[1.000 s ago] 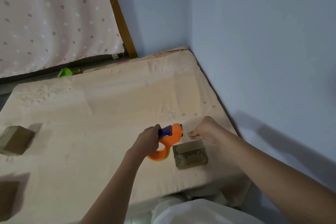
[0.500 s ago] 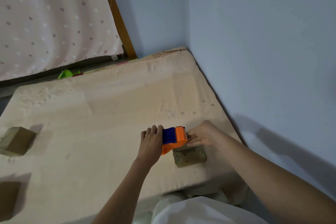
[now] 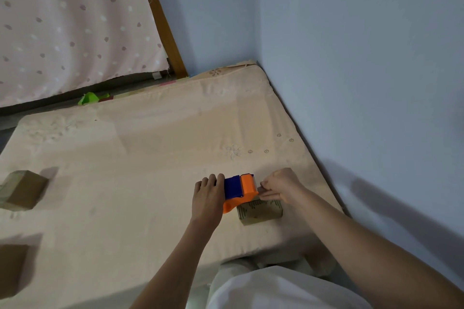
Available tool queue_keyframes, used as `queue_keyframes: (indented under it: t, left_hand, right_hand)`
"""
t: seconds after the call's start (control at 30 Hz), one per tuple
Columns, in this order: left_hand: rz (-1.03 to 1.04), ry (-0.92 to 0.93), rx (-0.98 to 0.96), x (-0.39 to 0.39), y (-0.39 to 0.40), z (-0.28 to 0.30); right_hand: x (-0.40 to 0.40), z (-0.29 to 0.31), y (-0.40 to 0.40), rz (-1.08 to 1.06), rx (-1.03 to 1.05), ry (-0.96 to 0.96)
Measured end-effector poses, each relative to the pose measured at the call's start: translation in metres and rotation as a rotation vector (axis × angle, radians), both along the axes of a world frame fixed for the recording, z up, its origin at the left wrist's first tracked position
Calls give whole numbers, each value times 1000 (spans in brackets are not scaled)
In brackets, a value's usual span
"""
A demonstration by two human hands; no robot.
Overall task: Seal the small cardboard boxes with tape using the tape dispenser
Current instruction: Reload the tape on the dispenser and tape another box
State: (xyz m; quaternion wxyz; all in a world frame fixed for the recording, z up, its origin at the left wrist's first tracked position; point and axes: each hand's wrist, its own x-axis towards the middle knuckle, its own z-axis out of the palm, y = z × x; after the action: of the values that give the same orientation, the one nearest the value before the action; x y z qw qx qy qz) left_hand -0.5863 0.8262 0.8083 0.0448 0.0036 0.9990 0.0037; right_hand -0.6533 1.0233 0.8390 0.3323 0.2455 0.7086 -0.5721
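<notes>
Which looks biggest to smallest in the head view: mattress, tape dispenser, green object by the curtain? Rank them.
1. mattress, by far the largest.
2. tape dispenser.
3. green object, though it lies farther from the camera and partly hidden, so unsure against the dispenser.

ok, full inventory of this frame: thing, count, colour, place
tape dispenser: 1, orange and blue, above the near box, held
near box: 1, brown cardboard, mattress near edge, right of centre
other boxes: 2, brown, far left of mattress, upper, lower in shadow
mattress: 1, beige, fills centre
curtain: 1, pink, spotted, upper left
wooden post: 1, brown, beside curtain
green object: 1, behind mattress, unclear what
walls: blue, right and back
left hand: grips dispenser
right hand: pinches at dispenser's mouth, tape end unclear
</notes>
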Motion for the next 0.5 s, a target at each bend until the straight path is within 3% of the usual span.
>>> queue_keyframes:
  t: [0.5]
  left_hand:
    - [44, -16, -24, 7, -10, -10]
  right_hand:
    - [7, -18, 43, -90, -19, 52]
